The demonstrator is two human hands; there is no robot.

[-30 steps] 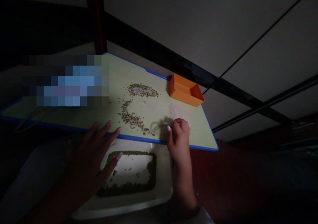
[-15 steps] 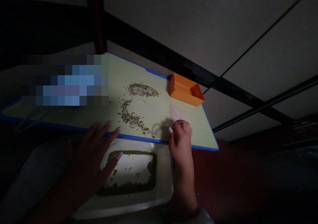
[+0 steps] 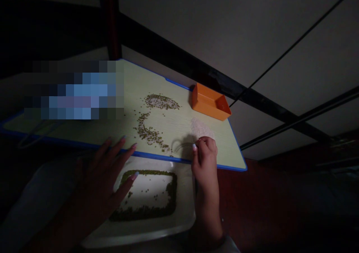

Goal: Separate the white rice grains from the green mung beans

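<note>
My left hand is open, its fingers spread over the near edge of a white tub and the board behind it. Green beans, probably mung beans, lie around the tub's floor. My right hand is closed at the board's near right, its fingertips pinched round a thin, pale, looped thing whose kind I cannot make out. Just beyond that hand is a patch of white, rice-like grains. To its left, mixed green beans and pale grains form a curved trail and a pile.
The pale-yellow board has a blue rim. An orange open box stands at its far right edge, against the cabinet panels. A pixelated blue patch covers something at left. Dark red floor lies to the right.
My right hand has shifted slightly right with the looped thing. Fewer green beans lie at the trail's near end by the board's edge. My left hand has stayed put.
</note>
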